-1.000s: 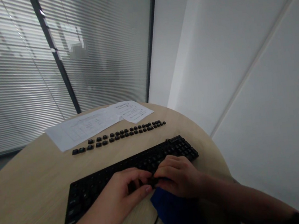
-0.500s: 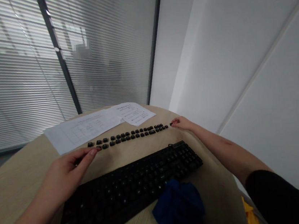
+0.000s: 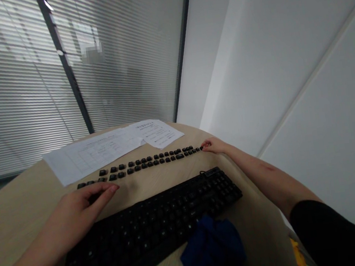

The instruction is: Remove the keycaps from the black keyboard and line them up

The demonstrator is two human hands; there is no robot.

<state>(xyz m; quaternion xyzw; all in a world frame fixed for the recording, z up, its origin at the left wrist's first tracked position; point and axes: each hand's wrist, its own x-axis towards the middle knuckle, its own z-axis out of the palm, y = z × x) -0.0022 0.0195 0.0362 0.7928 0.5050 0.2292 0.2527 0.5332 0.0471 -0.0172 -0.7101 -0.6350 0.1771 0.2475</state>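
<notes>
Small black keycaps (image 3: 144, 165) stand in two long rows across the table, behind a black keyboard (image 3: 150, 227). My left hand (image 3: 79, 205) hovers over the keyboard's far left edge, thumb and fingertips pressed together, with nothing visible between them. Its fingers lie just in front of the left part of the rows and hide some of the keycaps there. At the far right end, my right hand (image 3: 214, 145) pinches the last keycap (image 3: 201, 148) of the near row between its fingertips.
Printed paper sheets (image 3: 102, 150) lie behind the keycaps on the wooden table (image 3: 13, 222). A crumpled blue cloth (image 3: 213, 249) covers the keyboard's near right edge. A white wall (image 3: 316, 103) stands to the right, and a glass partition with blinds (image 3: 131, 69) is behind.
My left hand has drawn back from the keycap it was touching toward the keyboard. The right hand's keycap now sits closer to the row's end. The view has shifted slightly.
</notes>
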